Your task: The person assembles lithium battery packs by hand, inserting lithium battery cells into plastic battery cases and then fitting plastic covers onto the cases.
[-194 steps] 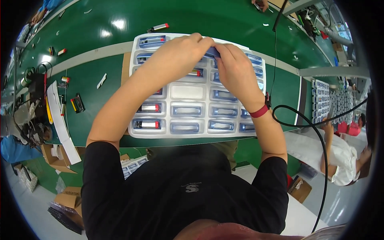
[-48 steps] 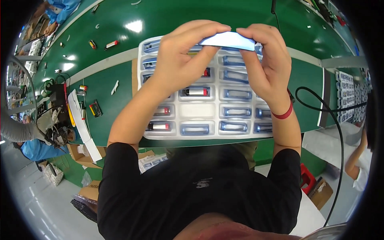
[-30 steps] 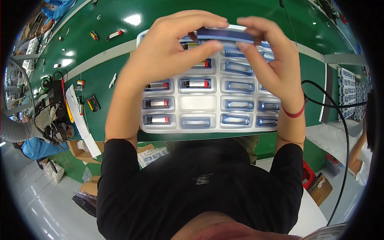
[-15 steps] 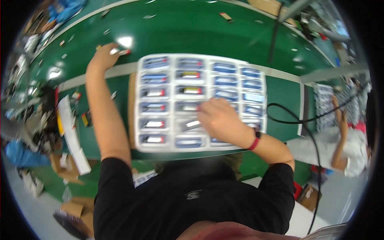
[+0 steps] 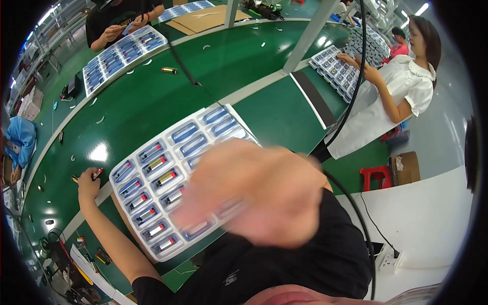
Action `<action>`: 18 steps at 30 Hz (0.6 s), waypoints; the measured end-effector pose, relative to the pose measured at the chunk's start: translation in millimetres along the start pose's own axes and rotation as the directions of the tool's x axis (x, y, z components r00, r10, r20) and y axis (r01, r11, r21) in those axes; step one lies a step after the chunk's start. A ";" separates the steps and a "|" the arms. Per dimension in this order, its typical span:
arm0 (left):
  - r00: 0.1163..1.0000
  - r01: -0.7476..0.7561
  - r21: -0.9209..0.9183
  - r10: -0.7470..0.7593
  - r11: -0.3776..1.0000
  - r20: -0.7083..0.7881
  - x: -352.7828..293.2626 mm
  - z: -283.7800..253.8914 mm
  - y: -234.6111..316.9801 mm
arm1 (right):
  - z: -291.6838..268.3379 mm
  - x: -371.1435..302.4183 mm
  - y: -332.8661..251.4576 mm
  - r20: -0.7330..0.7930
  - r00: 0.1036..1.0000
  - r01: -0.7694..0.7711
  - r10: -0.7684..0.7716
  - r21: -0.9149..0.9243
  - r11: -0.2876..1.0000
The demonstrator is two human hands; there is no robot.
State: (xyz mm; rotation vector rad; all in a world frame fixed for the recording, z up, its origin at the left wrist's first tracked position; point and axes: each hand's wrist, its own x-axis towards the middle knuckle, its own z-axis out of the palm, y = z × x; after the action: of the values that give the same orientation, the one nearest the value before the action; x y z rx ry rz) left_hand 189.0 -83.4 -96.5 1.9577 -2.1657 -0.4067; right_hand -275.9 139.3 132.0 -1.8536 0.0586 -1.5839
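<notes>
A white moulded tray (image 5: 207, 110) rests on the green table before me, tilted in view. Small lighters (image 5: 165, 179) with red ends sit in its left two columns; pockets farther right look blue and hold no lighter that I can make out. My left hand (image 5: 90, 184) is beyond the tray's left edge, closed on a small red-ended lighter (image 5: 97, 173). A yellow end (image 5: 75, 179) shows beside its fingers. Raised close to the camera, my right hand (image 5: 254, 190) is smeared by motion and covers part of the tray. Whether it holds anything is hidden.
A black cable (image 5: 359, 84) hangs at the right, near a metal post (image 5: 311, 38). One loose lighter (image 5: 169, 70) lies on the far table. Co-workers handle trays (image 5: 124, 53) at the far left and trays (image 5: 335, 71) at the right. A red stool (image 5: 376, 177) stands right.
The view has swung up and to the right. My right hand has left the tray pockets and come up near the camera. My left hand stays left of the tray, fingers still closed.
</notes>
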 end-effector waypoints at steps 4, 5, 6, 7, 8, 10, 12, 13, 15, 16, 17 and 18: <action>0.997 0.045 0.026 -0.043 0.999 -0.069 -0.2 12.0 -8.2 | 53.6 15.6 -29.6 -0.414 0.908 0.152 -0.067 0.176 0.973; 0.997 -0.022 -0.030 0.020 0.999 -0.070 -3.3 12.1 -9.9 | 52.2 17.9 -28.6 -0.416 0.909 0.134 -0.034 0.213 0.968; 0.996 -0.051 -0.071 0.045 0.996 -0.073 -0.6 11.2 -6.0 | 50.9 19.6 -29.3 -0.419 0.908 0.113 -0.003 0.238 0.965; 0.998 -0.009 -0.094 0.004 0.996 -0.058 -0.8 14.5 -13.8 | 48.9 19.9 -27.5 -0.402 0.915 0.085 0.038 0.283 0.955; 0.994 -0.058 -0.079 0.050 0.995 -0.096 7.7 16.9 -10.2 | 46.0 19.5 -28.5 -0.396 0.915 0.059 0.070 0.306 0.950; 0.984 -0.167 -0.176 0.152 0.970 -0.097 13.7 3.3 28.1 | 42.6 17.0 -32.2 -0.400 0.905 -0.001 0.148 0.346 0.938; 0.969 -0.202 -0.173 0.171 0.964 -0.177 6.7 -7.6 44.8 | 41.3 16.0 -32.6 -0.388 0.888 -0.068 0.248 0.424 0.903; 0.977 -0.173 -0.306 0.122 0.936 -0.177 -9.5 -16.7 55.5 | 33.2 17.5 -21.9 -0.349 0.891 -0.099 0.291 0.477 0.873; 0.984 -0.140 -0.350 0.090 0.926 -0.153 -12.0 -29.1 93.5 | 23.7 18.8 -10.1 -0.288 0.893 -0.170 0.347 0.499 0.850; 0.978 -0.191 -0.485 0.123 0.854 -0.169 -20.7 -44.5 132.8 | 17.9 16.3 -6.8 -0.263 0.888 -0.210 0.378 0.500 0.840; 0.973 -0.201 -0.605 0.084 0.771 -0.216 -41.3 -52.3 146.8 | 12.0 14.2 9.3 -0.176 0.890 -0.270 0.421 0.541 0.797; 0.942 -0.333 -0.669 0.203 0.664 -0.268 -41.6 -50.1 168.7 | -12.2 10.1 23.2 -0.090 0.909 -0.384 0.406 0.196 0.902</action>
State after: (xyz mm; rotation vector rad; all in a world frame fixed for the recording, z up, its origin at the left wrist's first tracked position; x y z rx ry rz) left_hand 51.0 -30.8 7.9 1.1691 -1.7542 -0.8347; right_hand -275.1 111.5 128.8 -1.4884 0.3252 -1.3704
